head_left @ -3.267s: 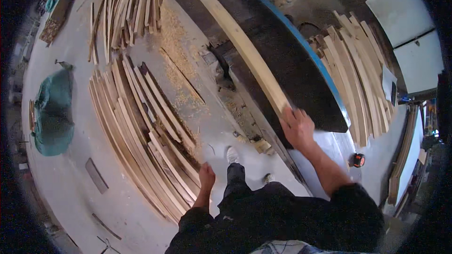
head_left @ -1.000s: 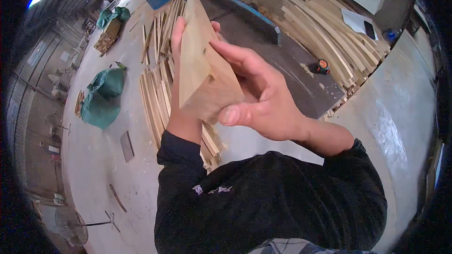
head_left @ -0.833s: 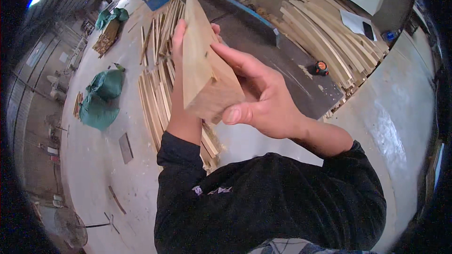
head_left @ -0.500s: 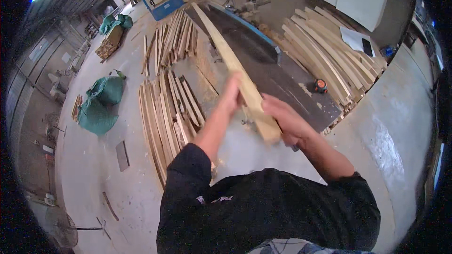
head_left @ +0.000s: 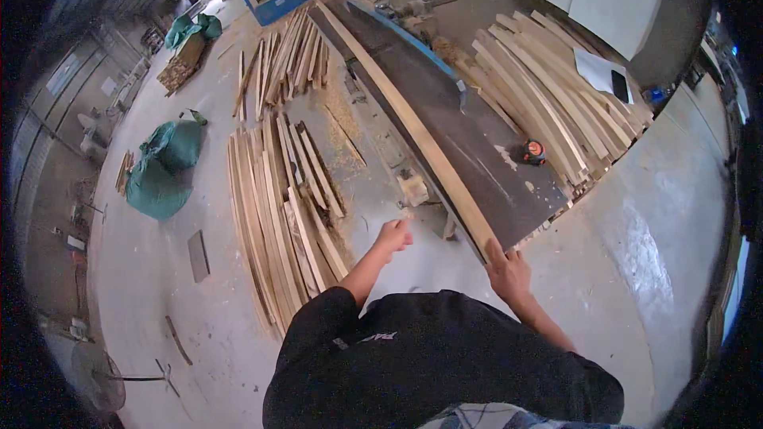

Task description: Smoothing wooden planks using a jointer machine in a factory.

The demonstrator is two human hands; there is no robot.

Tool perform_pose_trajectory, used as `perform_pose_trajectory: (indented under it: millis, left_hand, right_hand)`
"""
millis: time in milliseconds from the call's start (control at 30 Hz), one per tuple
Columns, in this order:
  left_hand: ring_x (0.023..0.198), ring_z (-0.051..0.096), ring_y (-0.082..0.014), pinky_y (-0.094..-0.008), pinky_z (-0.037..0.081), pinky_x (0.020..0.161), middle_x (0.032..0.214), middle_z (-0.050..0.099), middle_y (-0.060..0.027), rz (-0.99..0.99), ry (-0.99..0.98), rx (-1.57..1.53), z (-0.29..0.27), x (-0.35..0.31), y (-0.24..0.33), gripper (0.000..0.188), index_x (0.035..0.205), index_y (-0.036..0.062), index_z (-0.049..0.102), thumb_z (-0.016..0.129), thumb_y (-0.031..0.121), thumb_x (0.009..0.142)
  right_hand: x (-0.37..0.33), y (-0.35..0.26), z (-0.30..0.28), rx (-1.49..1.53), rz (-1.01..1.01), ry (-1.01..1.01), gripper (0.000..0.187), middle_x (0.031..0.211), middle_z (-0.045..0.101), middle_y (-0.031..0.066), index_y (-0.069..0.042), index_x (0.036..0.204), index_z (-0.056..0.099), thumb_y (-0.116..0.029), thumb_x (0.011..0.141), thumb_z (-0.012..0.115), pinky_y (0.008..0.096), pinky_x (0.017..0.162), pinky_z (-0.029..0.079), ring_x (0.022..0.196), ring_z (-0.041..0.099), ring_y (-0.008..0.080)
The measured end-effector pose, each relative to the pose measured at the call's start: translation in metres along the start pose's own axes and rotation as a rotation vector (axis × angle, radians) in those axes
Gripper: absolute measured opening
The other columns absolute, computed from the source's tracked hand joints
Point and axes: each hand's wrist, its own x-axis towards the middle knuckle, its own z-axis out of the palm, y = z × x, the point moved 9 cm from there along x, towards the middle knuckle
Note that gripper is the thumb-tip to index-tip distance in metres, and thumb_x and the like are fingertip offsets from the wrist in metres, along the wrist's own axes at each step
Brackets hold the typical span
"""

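Note:
A long pale wooden board (head_left: 405,117) lies along the left edge of a dark machine table (head_left: 497,183), stretching from near me to the far end. My right hand (head_left: 509,273) grips its near end, fingers over the top. Away from the wood, my left hand (head_left: 392,240) hangs to the left of the table, its fingers loosely curled with nothing visible in them. A blue fence (head_left: 413,41) runs along the table's far right side.
Stacks of wooden strips lie on the floor at left (head_left: 266,214) and beside the table at right (head_left: 548,87). An orange and black tape measure (head_left: 533,152) sits on the table's right edge. Green sacks (head_left: 165,167) stand further left. A blue machine (head_left: 274,0) is at the back.
The board has come down from my two hands onto the table's left side. My left hand has let go and moved down, while my right hand has shifted to the board's near end.

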Motion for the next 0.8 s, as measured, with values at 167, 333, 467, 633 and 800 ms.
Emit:
perform_pose_trajectory:
  millis: [167, 333, 467, 633, 800]
  left_hand:
    - [0.066, 0.063, -0.0158, -0.0292, 0.047, 0.053, 0.083, 0.064, -0.0068, -0.171, 0.184, -0.094, -0.029, -0.009, -0.057, 0.031, 0.105, 0.0078, 0.058, 0.05, 0.036, 0.095]
    - [0.063, 0.062, -0.0153, -0.028, 0.045, 0.05, 0.079, 0.064, -0.0062, -0.193, 0.201, -0.11, -0.031, -0.012, -0.071, 0.03, 0.105, 0.0081, 0.058, 0.051, 0.035, 0.095]
    - [0.063, 0.062, -0.0145, -0.0274, 0.044, 0.05, 0.077, 0.063, -0.0042, -0.14, 0.15, -0.108, -0.019, 0.002, -0.064, 0.029, 0.103, 0.0083, 0.059, 0.051, 0.035, 0.095]
    - [0.062, 0.062, -0.023, -0.0367, 0.046, 0.054, 0.077, 0.064, -0.011, 0.124, 0.147, 0.068, -0.005, 0.028, -0.019, 0.027, 0.099, 0.0042, 0.059, 0.051, 0.03, 0.094]
    - [0.085, 0.061, -0.0404, -0.0462, 0.047, 0.073, 0.089, 0.063, -0.0204, 0.693, 0.392, 0.378, -0.001, 0.019, 0.081, 0.025, 0.104, 0.0009, 0.058, 0.05, 0.022, 0.095]
  right_hand:
    - [0.015, -0.003, 0.007, 0.014, -0.067, 0.018, 0.073, 0.093, 0.056, 0.0166, -0.017, 0.141, 0.043, -0.021, 0.074, 0.072, 0.0459, 0.071, 0.049, 0.088, 0.057, 0.0364]
    - [0.053, -0.01, 0.018, 0.006, 0.03, -0.028, 0.079, 0.096, 0.057, 0.0173, -0.015, 0.144, 0.036, -0.022, 0.074, 0.072, 0.0466, 0.074, 0.049, 0.091, 0.058, 0.0368]
    - [0.087, -0.015, 0.029, 0.035, 0.119, 0.07, 0.069, 0.1, 0.059, 0.0166, -0.008, 0.136, 0.043, -0.024, 0.075, 0.071, 0.0471, 0.077, 0.049, 0.095, 0.058, 0.0362]
    - [0.095, -0.007, 0.047, -0.039, 0.181, -0.036, 0.043, 0.099, 0.06, 0.0142, -0.007, 0.111, 0.051, -0.027, 0.078, 0.07, 0.0487, 0.075, 0.049, 0.093, 0.059, 0.0352]
    - [0.001, 0.015, 0.021, -0.075, 0.322, -0.137, 0.033, 0.099, 0.061, 0.0133, -0.008, 0.102, 0.056, -0.027, 0.079, 0.069, 0.0478, 0.08, 0.049, 0.095, 0.06, 0.0343]
